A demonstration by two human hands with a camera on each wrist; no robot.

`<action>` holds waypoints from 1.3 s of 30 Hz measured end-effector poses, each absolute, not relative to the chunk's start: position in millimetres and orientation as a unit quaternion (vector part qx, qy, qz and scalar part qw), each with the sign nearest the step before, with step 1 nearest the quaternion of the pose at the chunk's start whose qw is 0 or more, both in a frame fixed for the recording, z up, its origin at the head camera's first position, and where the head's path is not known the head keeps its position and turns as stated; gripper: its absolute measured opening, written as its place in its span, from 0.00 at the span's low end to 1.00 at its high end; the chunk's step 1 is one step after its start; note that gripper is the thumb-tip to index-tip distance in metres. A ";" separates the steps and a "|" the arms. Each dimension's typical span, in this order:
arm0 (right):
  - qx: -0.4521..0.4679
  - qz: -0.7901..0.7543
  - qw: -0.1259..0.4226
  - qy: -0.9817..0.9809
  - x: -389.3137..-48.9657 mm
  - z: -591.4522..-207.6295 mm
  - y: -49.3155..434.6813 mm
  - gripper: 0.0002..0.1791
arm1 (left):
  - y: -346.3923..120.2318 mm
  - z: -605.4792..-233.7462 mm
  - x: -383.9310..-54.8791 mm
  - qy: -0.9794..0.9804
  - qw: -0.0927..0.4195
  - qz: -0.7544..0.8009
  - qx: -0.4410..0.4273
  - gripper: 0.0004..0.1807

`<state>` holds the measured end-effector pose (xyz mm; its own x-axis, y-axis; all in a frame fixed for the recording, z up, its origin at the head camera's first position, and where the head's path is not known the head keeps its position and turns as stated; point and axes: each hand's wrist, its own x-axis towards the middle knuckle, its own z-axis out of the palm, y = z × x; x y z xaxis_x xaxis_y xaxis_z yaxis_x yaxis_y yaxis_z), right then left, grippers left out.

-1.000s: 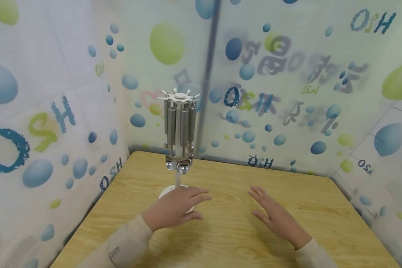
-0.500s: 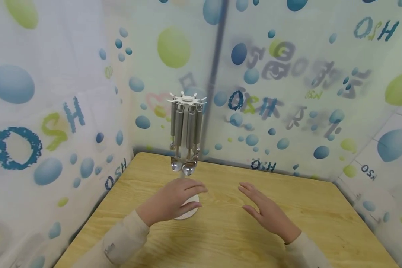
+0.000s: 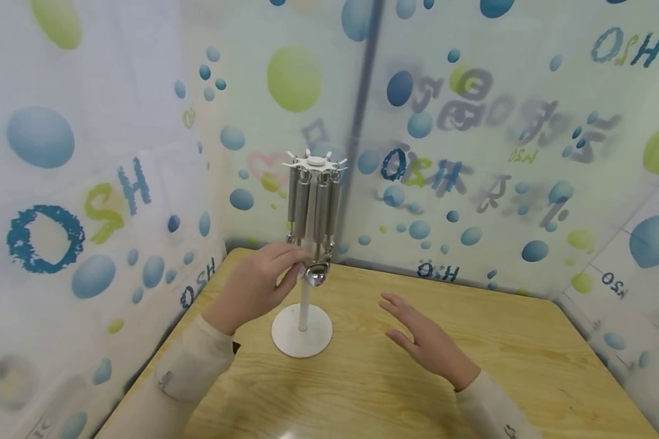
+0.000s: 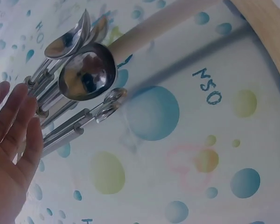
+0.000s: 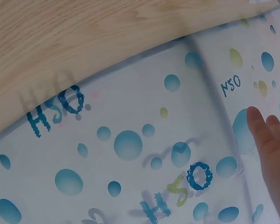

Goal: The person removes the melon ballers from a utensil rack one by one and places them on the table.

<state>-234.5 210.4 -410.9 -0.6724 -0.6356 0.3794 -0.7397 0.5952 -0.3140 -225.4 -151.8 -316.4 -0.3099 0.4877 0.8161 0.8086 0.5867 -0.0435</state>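
Rack upright on the table, nearer the left hand than the right hand; utensils hang from its top. Left hand is up at the ladle, fingers fairly straight, narrow gap to thumb, no grip showing; can't tell if they touch. Right hand hovers over the table, fingers extended, thumb apart, holding nothing, well apart from the rack. Step in hand looks like a reach for 1 utensil. Next move probably calls for a light left pinch on it, rack kept steady.
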 end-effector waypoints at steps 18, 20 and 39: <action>0.411 0.243 0.102 -0.873 -234.7 -400.3 183.9 0.32 | -157.2 -254.8 -243.3 -0.770 0.503 -0.301 -0.252 0.12; 0.415 0.245 0.101 -0.870 -235.1 -399.8 181.7 0.31 | -158.8 -249.8 -245.0 -0.769 0.505 -0.303 -0.248 0.11; 0.415 0.266 0.095 -0.865 -237.2 -401.1 178.2 0.25 | -165.7 -223.6 -267.7 -0.793 0.475 -0.322 -0.206 0.14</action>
<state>-237.2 178.2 -401.1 -0.6379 -0.6671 0.3849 -0.7681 0.5143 -0.3815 -267.7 -165.7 -223.6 -0.4643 0.0211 0.8854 0.6331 0.7070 0.3151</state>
